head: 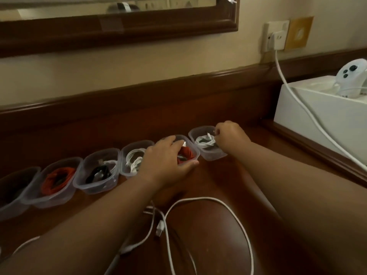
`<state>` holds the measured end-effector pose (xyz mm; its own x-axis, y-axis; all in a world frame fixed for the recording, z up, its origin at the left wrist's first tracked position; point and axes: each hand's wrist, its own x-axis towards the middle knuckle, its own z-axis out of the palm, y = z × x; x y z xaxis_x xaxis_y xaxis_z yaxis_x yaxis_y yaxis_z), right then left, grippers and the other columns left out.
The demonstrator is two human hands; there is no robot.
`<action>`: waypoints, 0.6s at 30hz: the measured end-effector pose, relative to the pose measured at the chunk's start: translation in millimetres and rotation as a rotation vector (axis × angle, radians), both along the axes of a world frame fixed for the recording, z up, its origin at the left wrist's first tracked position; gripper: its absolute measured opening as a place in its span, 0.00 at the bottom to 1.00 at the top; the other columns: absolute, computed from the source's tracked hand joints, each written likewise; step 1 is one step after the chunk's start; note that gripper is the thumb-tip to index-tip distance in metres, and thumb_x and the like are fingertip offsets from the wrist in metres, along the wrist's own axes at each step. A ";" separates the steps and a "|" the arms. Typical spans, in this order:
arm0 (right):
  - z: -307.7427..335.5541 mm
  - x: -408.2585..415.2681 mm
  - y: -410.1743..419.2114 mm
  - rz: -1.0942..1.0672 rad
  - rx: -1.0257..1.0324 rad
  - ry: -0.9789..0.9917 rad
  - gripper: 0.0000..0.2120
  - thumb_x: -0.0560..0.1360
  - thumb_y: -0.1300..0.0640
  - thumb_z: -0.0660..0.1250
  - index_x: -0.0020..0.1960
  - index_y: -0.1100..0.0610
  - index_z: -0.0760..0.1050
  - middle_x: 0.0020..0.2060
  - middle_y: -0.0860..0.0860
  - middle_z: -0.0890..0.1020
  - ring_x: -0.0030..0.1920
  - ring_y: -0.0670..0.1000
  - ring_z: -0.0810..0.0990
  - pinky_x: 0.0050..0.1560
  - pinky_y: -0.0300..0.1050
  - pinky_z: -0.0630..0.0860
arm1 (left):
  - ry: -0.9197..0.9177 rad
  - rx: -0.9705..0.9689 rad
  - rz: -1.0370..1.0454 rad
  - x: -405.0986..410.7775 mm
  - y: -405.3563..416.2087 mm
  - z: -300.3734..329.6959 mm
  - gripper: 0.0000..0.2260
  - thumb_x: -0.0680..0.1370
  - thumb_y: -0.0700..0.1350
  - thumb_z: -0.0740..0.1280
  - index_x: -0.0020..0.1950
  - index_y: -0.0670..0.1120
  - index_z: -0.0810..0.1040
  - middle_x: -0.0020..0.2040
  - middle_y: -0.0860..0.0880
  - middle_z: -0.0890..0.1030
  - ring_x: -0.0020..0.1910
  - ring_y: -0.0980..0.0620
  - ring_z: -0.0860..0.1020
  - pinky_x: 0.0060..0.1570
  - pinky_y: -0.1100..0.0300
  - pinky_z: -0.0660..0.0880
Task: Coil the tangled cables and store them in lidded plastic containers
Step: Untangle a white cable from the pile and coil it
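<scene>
Several clear plastic containers stand in a row on the dark wooden desk, none with a lid on. My right hand (230, 135) has its fingers curled over the rightmost container (212, 155) and pinches the coiled white cable (204, 142) inside it. My left hand (166, 161) rests over the neighbouring container (195, 153), which holds a red cable (185, 153); its fingers lie fairly straight over the top and its thumb runs along the front rim. Further left stand a container with a white cable (134, 161), one with black and white cables (99, 172), and one with a red cable (57, 180).
Loose white cables (198, 199) lie tangled on the desk near me. A white box (317, 120) with a white controller (352, 76) stands at the right. A charger (275, 36) sits in a wall socket, its cord running down across the box. A mirror hangs above.
</scene>
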<state>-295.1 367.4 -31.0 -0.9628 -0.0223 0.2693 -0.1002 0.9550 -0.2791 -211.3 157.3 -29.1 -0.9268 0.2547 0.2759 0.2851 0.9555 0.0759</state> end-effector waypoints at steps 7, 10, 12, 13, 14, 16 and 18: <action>-14.8 108.4 -26.8 0.340 -0.272 0.064 0.05 0.75 0.59 0.66 0.40 0.54 0.76 0.37 0.49 0.78 0.39 0.51 0.76 0.39 0.46 0.71 | -0.121 0.167 -0.095 93.6 -39.4 -8.9 0.05 0.78 0.53 0.67 0.50 0.55 0.81 0.44 0.59 0.78 0.42 0.60 0.76 0.44 0.54 0.78; -12.0 162.4 -48.0 0.442 -0.339 -0.142 0.06 0.77 0.55 0.69 0.42 0.49 0.76 0.38 0.46 0.79 0.40 0.47 0.78 0.39 0.41 0.71 | -0.220 0.099 -0.109 122.5 -49.5 -16.0 0.08 0.77 0.50 0.65 0.53 0.57 0.81 0.45 0.61 0.76 0.46 0.59 0.76 0.47 0.59 0.74; -10.6 190.8 -58.7 0.451 -0.293 -0.264 0.06 0.78 0.50 0.68 0.43 0.48 0.76 0.39 0.45 0.79 0.41 0.45 0.77 0.39 0.40 0.72 | -0.273 0.052 -0.126 137.5 -52.9 -19.1 0.13 0.76 0.47 0.64 0.59 0.58 0.80 0.48 0.60 0.73 0.49 0.58 0.75 0.48 0.62 0.70; -10.8 203.3 -63.1 0.457 -0.278 -0.307 0.07 0.78 0.47 0.67 0.43 0.48 0.76 0.40 0.45 0.79 0.41 0.45 0.77 0.39 0.42 0.73 | -0.287 0.023 -0.140 143.7 -54.1 -20.6 0.14 0.77 0.46 0.65 0.61 0.57 0.78 0.50 0.59 0.71 0.51 0.57 0.74 0.48 0.62 0.70; -10.3 214.9 -66.8 0.467 -0.277 -0.342 0.09 0.78 0.45 0.66 0.44 0.49 0.77 0.40 0.46 0.79 0.41 0.46 0.78 0.40 0.43 0.75 | -0.277 -0.009 -0.150 150.1 -54.4 -19.5 0.14 0.77 0.47 0.65 0.62 0.56 0.78 0.51 0.58 0.70 0.52 0.56 0.74 0.49 0.61 0.71; -8.4 236.7 -73.9 0.504 -0.277 -0.382 0.16 0.76 0.39 0.66 0.45 0.51 0.79 0.39 0.47 0.80 0.41 0.46 0.78 0.41 0.44 0.75 | -0.177 -0.027 -0.152 160.5 -55.3 -14.7 0.13 0.78 0.51 0.66 0.62 0.55 0.79 0.52 0.56 0.71 0.52 0.54 0.74 0.50 0.58 0.73; -5.6 252.5 -80.5 0.560 -0.177 -0.369 0.21 0.73 0.32 0.64 0.44 0.50 0.78 0.40 0.48 0.80 0.42 0.48 0.78 0.43 0.46 0.75 | -0.059 0.034 -0.117 169.4 -55.0 -3.4 0.11 0.78 0.51 0.67 0.59 0.54 0.81 0.53 0.54 0.73 0.51 0.53 0.74 0.47 0.57 0.73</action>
